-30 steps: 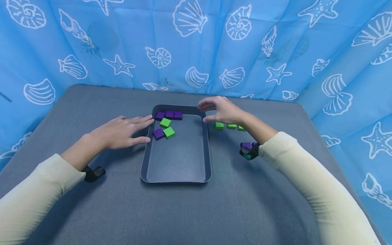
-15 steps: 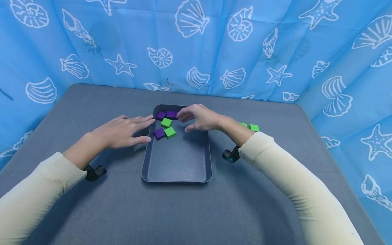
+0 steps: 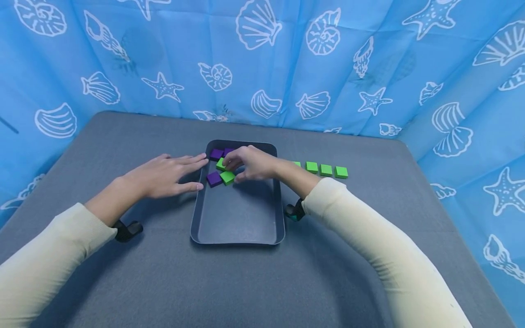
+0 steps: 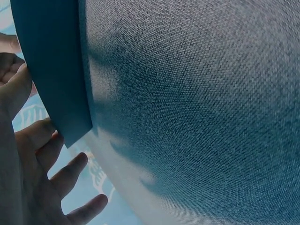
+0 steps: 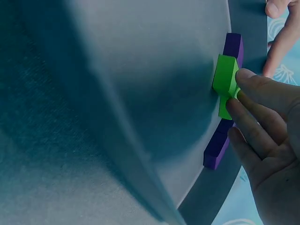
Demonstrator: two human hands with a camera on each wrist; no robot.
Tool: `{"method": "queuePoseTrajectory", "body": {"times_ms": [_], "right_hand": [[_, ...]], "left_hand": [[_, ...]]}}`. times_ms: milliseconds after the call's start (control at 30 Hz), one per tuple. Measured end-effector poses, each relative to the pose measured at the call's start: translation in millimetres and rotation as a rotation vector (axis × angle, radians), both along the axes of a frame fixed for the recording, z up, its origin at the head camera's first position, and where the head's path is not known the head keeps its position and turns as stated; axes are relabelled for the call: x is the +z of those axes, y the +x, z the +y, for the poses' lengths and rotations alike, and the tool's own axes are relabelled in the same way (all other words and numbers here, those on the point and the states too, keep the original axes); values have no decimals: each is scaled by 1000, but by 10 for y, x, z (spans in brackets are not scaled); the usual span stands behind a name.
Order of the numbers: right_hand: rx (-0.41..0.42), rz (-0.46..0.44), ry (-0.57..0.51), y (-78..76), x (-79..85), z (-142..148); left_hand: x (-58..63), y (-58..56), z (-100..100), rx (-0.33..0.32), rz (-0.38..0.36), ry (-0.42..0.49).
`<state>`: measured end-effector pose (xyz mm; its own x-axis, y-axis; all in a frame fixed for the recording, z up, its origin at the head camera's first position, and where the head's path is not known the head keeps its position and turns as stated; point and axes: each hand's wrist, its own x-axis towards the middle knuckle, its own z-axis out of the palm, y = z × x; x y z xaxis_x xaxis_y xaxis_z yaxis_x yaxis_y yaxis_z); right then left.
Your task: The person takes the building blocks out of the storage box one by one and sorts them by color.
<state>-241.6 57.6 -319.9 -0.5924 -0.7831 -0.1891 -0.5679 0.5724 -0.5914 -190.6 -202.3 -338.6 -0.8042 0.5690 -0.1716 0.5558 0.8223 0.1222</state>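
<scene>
In the head view, my right hand (image 3: 253,163) is inside the dark tray (image 3: 238,238), its fingers over a green block (image 3: 220,164) and its thumb beside a second green block (image 3: 227,177). The right wrist view shows thumb and fingertips spread on either side of the nearer green block (image 5: 226,75), with the fingers only slightly bent. Purple blocks (image 3: 214,179) lie next to the green ones, and others along the tray's far wall are partly covered by this hand. My left hand (image 3: 166,177) reaches the tray's left side with straight, spread fingers; its fingertips (image 4: 49,124) are right at the rim.
Several green blocks (image 3: 326,170) stand in a row on the grey cloth-covered table (image 3: 246,282), right of the tray. My right forearm and sleeve (image 3: 352,223) cross over the table there. A blue shell-patterned curtain (image 3: 262,64) hangs behind the table.
My right hand has moved left from above the tray's right rim, down to the green blocks inside. Its sleeve now covers the purple blocks seen earlier on the table. My left hand stays put.
</scene>
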Motion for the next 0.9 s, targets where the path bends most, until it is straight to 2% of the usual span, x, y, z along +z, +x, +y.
{"method": "queuePoseTrajectory", "body": {"times_ms": [567, 900], "right_hand": [[8, 65, 58, -35, -81, -45], [-34, 39, 26, -83, 69, 97]], "left_hand": [[6, 1, -1, -6, 6, 13], [-16, -4, -10, -8, 2, 19]]}}
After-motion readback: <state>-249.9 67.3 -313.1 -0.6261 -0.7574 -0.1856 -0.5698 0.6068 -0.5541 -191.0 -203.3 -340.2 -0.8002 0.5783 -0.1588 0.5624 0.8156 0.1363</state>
